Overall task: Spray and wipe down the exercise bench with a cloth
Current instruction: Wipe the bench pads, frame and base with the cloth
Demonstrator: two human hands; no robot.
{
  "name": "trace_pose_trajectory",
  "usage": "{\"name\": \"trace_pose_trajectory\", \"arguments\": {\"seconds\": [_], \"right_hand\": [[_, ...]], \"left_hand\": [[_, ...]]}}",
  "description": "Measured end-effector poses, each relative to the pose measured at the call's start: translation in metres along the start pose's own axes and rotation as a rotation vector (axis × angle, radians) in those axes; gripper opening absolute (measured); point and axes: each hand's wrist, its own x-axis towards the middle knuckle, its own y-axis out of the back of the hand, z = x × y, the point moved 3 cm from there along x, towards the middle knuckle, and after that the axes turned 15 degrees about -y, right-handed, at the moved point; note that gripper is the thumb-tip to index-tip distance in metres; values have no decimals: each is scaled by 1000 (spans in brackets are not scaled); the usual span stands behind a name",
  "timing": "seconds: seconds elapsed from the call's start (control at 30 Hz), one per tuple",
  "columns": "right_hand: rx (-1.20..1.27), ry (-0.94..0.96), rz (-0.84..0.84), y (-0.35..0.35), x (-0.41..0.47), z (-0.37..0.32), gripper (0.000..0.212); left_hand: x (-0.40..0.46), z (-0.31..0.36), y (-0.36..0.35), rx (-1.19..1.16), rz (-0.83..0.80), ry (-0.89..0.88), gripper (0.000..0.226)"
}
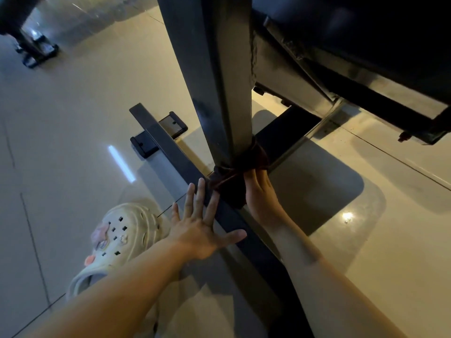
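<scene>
I look down from close under the exercise bench. Its dark upright steel post (pixel 219 76) runs down the middle to a flat floor bar (pixel 170 152). The black padded seat (pixel 366 32) hangs over the upper right. A dark reddish cloth (pixel 234 174) is wrapped round the foot of the post. My right hand (pixel 260 193) grips the cloth against the post; its fingers are hidden behind the fabric. My left hand (pixel 200 225) rests flat with spread fingers on the floor bar just left of the cloth. No spray bottle is in view.
A cream clog on my foot (pixel 117 242) stands on the glossy pale tiled floor (pixel 61 132) left of the bar. A black bracket foot (pixel 158 132) sits at the bar's far end. Another machine's base (pixel 34 50) is at the top left.
</scene>
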Motion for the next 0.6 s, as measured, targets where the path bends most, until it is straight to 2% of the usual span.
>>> {"name": "trace_pose_trajectory", "arguments": {"seconds": [0.07, 0.13, 0.23, 0.37, 0.53, 0.6], "right_hand": [[-30, -107, -10, 2, 1, 12, 48], [77, -13, 93, -1, -7, 2, 45], [236, 263, 312, -12, -22, -26, 42], [212, 398, 548, -22, -23, -34, 49], [186, 203, 580, -23, -8, 10, 51], [285, 160, 555, -22, -10, 11, 41]], "left_hand": [[0, 0, 0, -4, -5, 6, 105], [-1, 3, 1, 0, 0, 11, 106], [-4, 4, 4, 25, 14, -10, 109], [-5, 4, 3, 49, -22, -15, 105], [-3, 3, 2, 22, 22, -24, 106], [-2, 1, 1, 4, 38, -37, 113]]}}
